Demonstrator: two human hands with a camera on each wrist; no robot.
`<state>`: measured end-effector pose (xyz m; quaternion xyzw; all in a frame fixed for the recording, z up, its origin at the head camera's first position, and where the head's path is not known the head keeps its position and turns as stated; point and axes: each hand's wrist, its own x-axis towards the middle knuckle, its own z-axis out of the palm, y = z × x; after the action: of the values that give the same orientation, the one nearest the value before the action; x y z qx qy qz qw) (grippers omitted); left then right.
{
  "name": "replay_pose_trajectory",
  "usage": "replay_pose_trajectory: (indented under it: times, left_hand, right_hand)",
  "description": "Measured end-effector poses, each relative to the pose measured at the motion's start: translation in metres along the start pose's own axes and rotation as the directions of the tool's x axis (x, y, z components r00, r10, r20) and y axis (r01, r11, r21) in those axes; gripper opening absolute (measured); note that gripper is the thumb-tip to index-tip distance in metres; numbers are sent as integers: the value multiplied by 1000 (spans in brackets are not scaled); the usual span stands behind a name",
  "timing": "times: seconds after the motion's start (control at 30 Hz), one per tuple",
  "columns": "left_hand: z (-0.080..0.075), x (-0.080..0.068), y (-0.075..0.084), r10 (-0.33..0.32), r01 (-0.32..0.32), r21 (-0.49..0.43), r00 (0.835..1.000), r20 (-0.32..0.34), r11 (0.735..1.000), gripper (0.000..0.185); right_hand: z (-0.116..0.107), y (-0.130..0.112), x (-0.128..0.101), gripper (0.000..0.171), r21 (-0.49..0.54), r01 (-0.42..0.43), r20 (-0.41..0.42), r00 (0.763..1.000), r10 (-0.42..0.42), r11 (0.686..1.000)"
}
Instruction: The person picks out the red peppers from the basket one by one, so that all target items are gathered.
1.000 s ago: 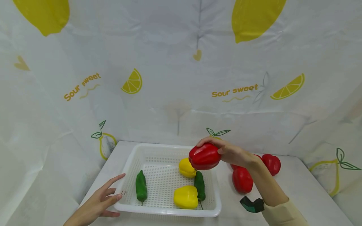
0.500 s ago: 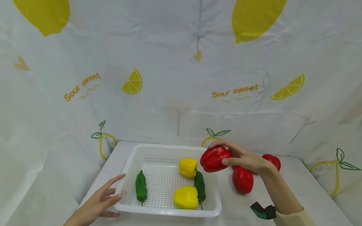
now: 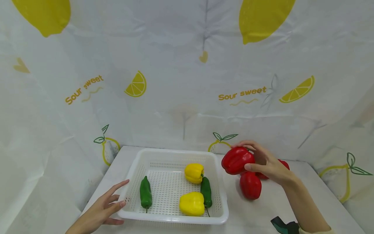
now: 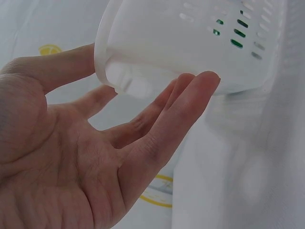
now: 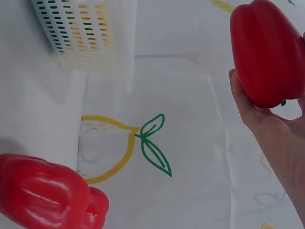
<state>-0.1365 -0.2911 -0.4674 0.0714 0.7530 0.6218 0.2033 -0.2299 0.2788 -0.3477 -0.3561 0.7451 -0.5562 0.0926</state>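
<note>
My right hand (image 3: 273, 167) holds a red bell pepper (image 3: 237, 160) above the table, just right of the white basket (image 3: 163, 218). Fingers and thumb grip the pepper's stem end in the right wrist view. By the basket's front left corner, my left hand (image 3: 102, 205) has its fingers loosely extended. Seen from the left wrist, its fingertips (image 4: 206, 83) lie at the basket's outer wall (image 4: 157, 43); firm contact is hard to tell. Inside the basket are two yellow bell peppers (image 3: 192, 203) and two long green peppers (image 3: 145, 192), one at each side.
Several red bell peppers (image 3: 250, 186) lie on the table (image 3: 309, 191) to the basket's right, partly hidden behind my right hand. A white lemon-print sheet (image 3: 175, 65) rises behind the table. A dark strap (image 3: 284, 226) hangs by my right forearm.
My right hand has carried the red bell pepper rightward, from over the basket's right side to beyond its rim. The left hand and the basket's contents stay put.
</note>
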Motion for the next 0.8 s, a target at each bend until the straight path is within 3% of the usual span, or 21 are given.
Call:
replay_pose_trajectory:
  times: [0.2,0.57,0.8]
  left_hand:
    - [1,0,1,-17,17,-3,1000,-12,1000,74]
    - [0,1,0,-21,21,-14,1000,-1,1000,76]
    - [0,0,-1,-36,36,-23,999,-3,999,76]
  right_hand:
    - [-9,3,-15,65,-18,-24,-47,999,23,1000]
    - [-28,14,-38,66,162,14,34,999,-20,987]
    - [-37,26,-56,63,177,-8,-15,1000,11,984]
